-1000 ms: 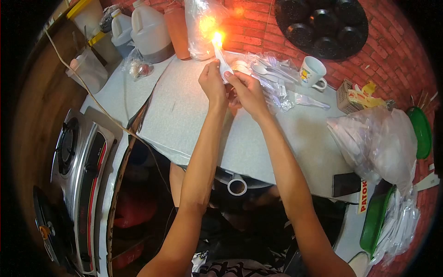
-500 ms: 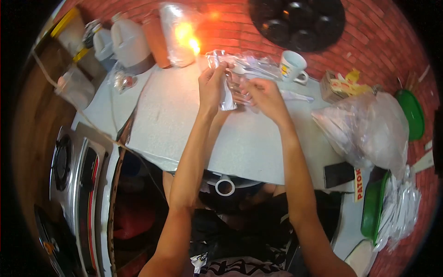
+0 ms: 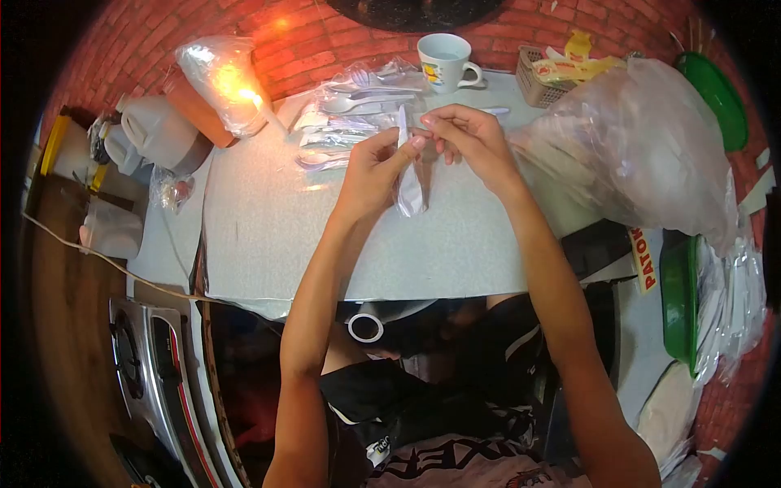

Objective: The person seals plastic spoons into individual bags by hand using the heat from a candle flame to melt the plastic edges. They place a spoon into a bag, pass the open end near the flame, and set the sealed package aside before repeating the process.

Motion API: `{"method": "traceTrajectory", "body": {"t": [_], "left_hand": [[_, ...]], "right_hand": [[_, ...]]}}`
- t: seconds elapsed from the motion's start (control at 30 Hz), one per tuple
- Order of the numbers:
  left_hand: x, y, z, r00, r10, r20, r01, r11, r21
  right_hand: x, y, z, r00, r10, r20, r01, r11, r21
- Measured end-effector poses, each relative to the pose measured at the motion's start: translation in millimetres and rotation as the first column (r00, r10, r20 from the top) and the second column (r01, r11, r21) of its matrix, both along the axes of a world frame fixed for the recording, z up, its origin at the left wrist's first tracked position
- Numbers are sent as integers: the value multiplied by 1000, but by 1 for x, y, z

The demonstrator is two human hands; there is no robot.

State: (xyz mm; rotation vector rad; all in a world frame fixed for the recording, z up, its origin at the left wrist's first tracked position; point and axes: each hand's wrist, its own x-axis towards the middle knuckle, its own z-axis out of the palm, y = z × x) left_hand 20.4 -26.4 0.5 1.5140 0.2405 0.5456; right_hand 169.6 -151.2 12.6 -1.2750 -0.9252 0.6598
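Note:
My left hand (image 3: pixel 374 175) is closed on a narrow white wrapped utensil (image 3: pixel 410 191), which stands nearly upright in the view over the grey-white table (image 3: pixel 268 220). Just right of its upper end is my right hand (image 3: pixel 473 146), thumb and fingertips pinched together; whatever lies between them is too small to make out. Behind my left hand, white plastic spoons (image 3: pixel 346 104) and other utensils in clear wrappers lie in a loose pile. A white mug (image 3: pixel 444 63) with a yellow print stands behind my hands.
A lit candle (image 3: pixel 272 120) burns at the back left beside a clear bag, near jugs (image 3: pixel 163 134). On the right are a small basket (image 3: pixel 545 85), a large plastic bag (image 3: pixel 643 150) and a green tray (image 3: pixel 679 301). A stove (image 3: pixel 154 374) is at lower left.
The camera view has shifted. The wrapped utensil now shows as a slim white strip in my left hand, apart from the pile, and my right hand has come close to its top.

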Motion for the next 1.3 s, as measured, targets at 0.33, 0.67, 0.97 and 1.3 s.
{"method": "traceTrajectory", "body": {"t": [0.33, 0.67, 0.97, 1.3], "left_hand": [[2, -5, -2, 1000, -15, -19, 15, 1000, 5], [0, 0, -6, 999, 6, -38, -3, 996, 85], [-5, 0, 11, 999, -34, -42, 31, 996, -79], [-11, 17, 16, 996, 73, -55, -85, 966, -244]], "right_hand": [[-1, -1, 2, 1000, -13, 0, 13, 998, 55], [6, -7, 8, 998, 39, -55, -36, 998, 43], [10, -1, -10, 990, 140, -23, -141, 987, -79], [4, -5, -5, 925, 373, 73, -305, 842, -445]]}}
